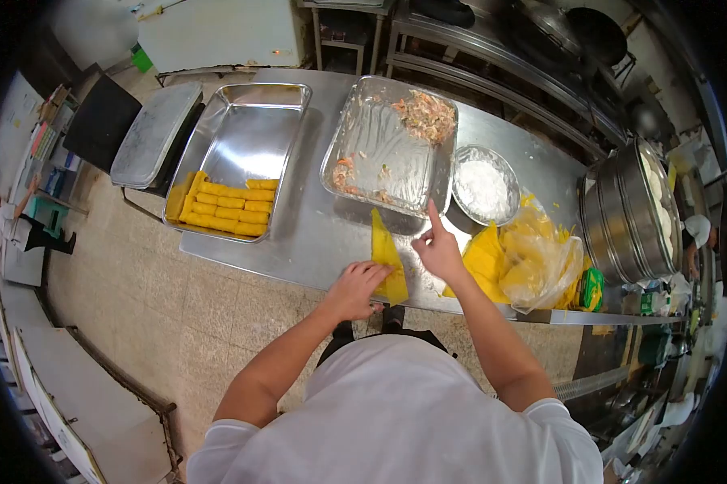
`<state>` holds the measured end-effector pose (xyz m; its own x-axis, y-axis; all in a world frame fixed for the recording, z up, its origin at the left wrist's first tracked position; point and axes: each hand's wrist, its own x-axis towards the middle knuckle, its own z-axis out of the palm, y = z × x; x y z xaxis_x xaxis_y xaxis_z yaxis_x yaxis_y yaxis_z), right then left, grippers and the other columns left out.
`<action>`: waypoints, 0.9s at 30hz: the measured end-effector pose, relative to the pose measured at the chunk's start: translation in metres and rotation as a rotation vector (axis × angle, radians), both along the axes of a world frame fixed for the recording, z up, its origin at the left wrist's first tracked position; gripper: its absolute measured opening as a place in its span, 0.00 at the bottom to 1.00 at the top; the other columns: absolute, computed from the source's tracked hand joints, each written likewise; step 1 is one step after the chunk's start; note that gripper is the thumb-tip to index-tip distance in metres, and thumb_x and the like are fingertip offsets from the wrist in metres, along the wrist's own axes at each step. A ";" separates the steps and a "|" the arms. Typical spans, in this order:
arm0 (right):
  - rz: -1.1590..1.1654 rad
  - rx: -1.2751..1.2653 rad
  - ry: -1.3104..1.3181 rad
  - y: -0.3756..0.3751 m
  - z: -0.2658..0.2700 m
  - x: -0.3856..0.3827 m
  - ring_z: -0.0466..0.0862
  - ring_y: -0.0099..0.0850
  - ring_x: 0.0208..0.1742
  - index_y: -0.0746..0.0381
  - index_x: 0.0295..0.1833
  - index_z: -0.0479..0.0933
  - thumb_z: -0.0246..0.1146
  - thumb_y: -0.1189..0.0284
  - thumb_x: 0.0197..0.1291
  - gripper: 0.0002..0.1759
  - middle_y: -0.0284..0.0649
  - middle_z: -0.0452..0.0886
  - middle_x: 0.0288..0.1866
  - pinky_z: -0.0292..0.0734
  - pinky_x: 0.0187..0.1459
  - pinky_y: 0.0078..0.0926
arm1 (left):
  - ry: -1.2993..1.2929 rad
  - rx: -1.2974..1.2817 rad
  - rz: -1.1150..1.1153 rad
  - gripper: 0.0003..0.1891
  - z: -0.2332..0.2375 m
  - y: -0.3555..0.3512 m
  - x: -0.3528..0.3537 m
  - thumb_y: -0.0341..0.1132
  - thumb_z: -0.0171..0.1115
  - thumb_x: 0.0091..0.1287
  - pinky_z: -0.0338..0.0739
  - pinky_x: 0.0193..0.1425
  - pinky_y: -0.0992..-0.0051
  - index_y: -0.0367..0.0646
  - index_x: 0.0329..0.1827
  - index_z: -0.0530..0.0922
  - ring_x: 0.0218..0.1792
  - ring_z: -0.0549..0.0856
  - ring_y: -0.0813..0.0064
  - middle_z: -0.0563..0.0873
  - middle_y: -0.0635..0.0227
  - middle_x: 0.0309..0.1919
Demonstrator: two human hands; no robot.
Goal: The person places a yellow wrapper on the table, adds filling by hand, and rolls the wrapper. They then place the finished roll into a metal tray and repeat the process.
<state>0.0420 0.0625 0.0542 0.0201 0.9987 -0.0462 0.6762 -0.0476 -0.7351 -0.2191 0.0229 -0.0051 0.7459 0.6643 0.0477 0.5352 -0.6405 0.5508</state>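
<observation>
A thin yellow wrapper sheet (389, 256) lies on the steel table near its front edge. My left hand (355, 290) is over the sheet's left side, its fingers and thumb closed on it. My right hand (441, 252) is to the right of the sheet. Its index finger stretches toward the near rim of a metal tray (391, 157), and the other fingers are partly curled with nothing visible in them. Shredded filling (426, 117) is heaped in that tray's far right corner, with scraps elsewhere. A round bowl of white powder or paste (484, 185) stands beside it.
To the left, a deep steel tray (287, 121) holds several yellow rolls (226, 208). More yellow wrappers (486, 262) and a clear plastic bag (541, 262) lie at right. Stacked steamers (625, 214) stand at the right end. Other people are at both sides.
</observation>
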 end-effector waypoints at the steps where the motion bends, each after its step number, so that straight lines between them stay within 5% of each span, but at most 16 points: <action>1: -0.031 -0.146 0.088 0.005 -0.002 0.002 0.91 0.47 0.38 0.54 0.96 0.46 0.71 0.71 0.65 0.58 0.51 0.91 0.39 0.86 0.44 0.42 | 0.006 0.002 0.009 0.52 -0.002 0.000 0.001 0.48 0.85 0.59 0.64 0.85 0.52 0.46 0.86 0.66 0.81 0.73 0.54 0.78 0.60 0.78; 3: -0.093 -0.433 0.267 0.009 -0.008 0.003 0.91 0.42 0.38 0.53 0.96 0.41 0.70 0.72 0.66 0.60 0.49 0.91 0.40 0.85 0.44 0.39 | 0.002 0.002 0.017 0.52 -0.004 -0.003 0.001 0.47 0.85 0.59 0.64 0.85 0.52 0.46 0.86 0.66 0.80 0.73 0.54 0.79 0.61 0.77; 5: 0.037 -0.296 0.139 -0.028 -0.028 0.006 0.91 0.39 0.36 0.56 0.96 0.36 0.69 0.73 0.66 0.62 0.48 0.90 0.37 0.86 0.43 0.35 | -0.017 0.001 0.017 0.51 -0.002 -0.001 0.001 0.46 0.85 0.59 0.64 0.84 0.52 0.45 0.85 0.67 0.80 0.74 0.54 0.79 0.62 0.77; 7: 0.068 -0.456 0.098 -0.059 -0.031 0.009 0.92 0.43 0.47 0.63 0.94 0.45 0.72 0.75 0.61 0.61 0.52 0.90 0.49 0.87 0.49 0.35 | -0.022 0.020 0.022 0.51 -0.006 -0.001 0.001 0.45 0.85 0.60 0.65 0.84 0.52 0.46 0.85 0.67 0.80 0.74 0.54 0.79 0.62 0.77; 10: 0.281 -0.080 -0.277 -0.093 -0.020 0.009 0.86 0.47 0.67 0.66 0.88 0.61 0.75 0.74 0.55 0.54 0.53 0.85 0.64 0.83 0.65 0.42 | -0.030 -0.003 0.015 0.49 -0.006 -0.003 -0.002 0.43 0.84 0.61 0.65 0.84 0.52 0.46 0.85 0.67 0.79 0.74 0.55 0.79 0.63 0.77; 13: 0.486 0.131 -0.531 -0.097 0.001 -0.007 0.76 0.49 0.76 0.63 0.81 0.73 0.77 0.73 0.51 0.47 0.49 0.80 0.70 0.74 0.75 0.50 | -0.037 -0.015 -0.011 0.48 -0.006 -0.005 -0.003 0.39 0.83 0.61 0.66 0.84 0.52 0.48 0.85 0.67 0.79 0.74 0.56 0.79 0.64 0.77; 19: 0.631 0.272 -0.406 -0.097 -0.039 -0.001 0.79 0.48 0.67 0.62 0.72 0.81 0.74 0.75 0.56 0.34 0.43 0.83 0.63 0.74 0.70 0.51 | -0.063 0.004 -0.042 0.39 -0.021 -0.015 -0.002 0.29 0.75 0.62 0.71 0.80 0.54 0.50 0.81 0.75 0.73 0.80 0.57 0.85 0.65 0.70; 25: 0.350 0.057 -0.147 -0.097 -0.046 -0.014 0.82 0.48 0.57 0.64 0.63 0.84 0.70 0.77 0.61 0.23 0.43 0.85 0.58 0.78 0.62 0.48 | -0.305 0.003 0.089 0.25 -0.029 -0.024 0.005 0.24 0.70 0.60 0.77 0.70 0.52 0.46 0.64 0.86 0.63 0.84 0.51 0.89 0.61 0.60; 27: 0.342 0.225 -0.168 -0.098 -0.052 -0.019 0.82 0.48 0.55 0.65 0.63 0.84 0.70 0.76 0.62 0.22 0.45 0.85 0.59 0.79 0.59 0.47 | -0.306 0.002 0.152 0.21 -0.031 -0.023 0.010 0.26 0.69 0.62 0.79 0.68 0.53 0.44 0.60 0.87 0.62 0.84 0.52 0.89 0.60 0.58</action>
<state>0.0235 -0.0359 0.0024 -0.3245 0.9341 0.1485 0.7361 0.3480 -0.5806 -0.2095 0.0001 -0.0363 0.5894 0.7664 0.2556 0.4348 -0.5676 0.6992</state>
